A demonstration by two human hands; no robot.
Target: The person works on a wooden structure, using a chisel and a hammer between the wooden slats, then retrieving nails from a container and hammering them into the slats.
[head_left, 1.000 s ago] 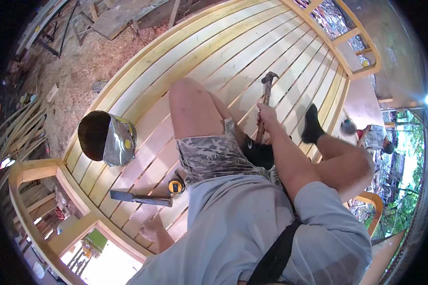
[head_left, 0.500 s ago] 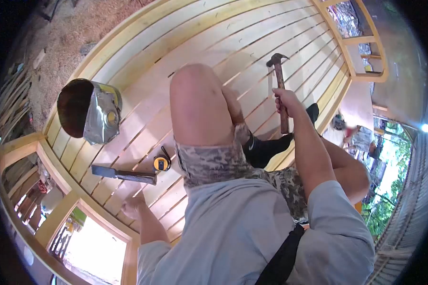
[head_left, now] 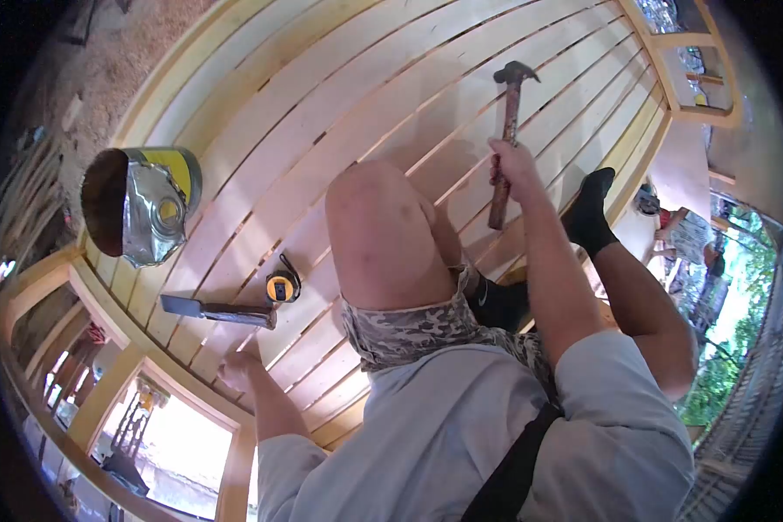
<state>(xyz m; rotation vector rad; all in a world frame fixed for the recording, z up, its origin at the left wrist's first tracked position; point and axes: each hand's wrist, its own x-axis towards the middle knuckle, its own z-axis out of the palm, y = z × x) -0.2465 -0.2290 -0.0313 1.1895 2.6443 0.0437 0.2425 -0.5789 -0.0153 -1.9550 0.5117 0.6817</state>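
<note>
My right hand (head_left: 517,170) is wrapped round the handle of a claw hammer (head_left: 511,111), with the metal head pointing away from me above the slats. Low on the left, my left hand (head_left: 238,371) is curled closed at the wooden slats (head_left: 296,187), close to the side frame. Whatever it may hold is too small to make out. Just beyond it lies a chisel (head_left: 219,311) with a wide flat blade and a worn handle. A yellow and black tape measure (head_left: 281,287) rests beside the chisel's handle end.
An opened metal can (head_left: 158,207) lies on its side at the left edge of the slatted platform. A wooden side frame (head_left: 139,352) runs along the lower left, and another railing (head_left: 683,40) stands at upper right. Another person (head_left: 689,237) is at the far right.
The view has shifted, and the right foot has stretched outward. My right hand has lifted the hammer slightly. My left hand stays closed near the chisel.
</note>
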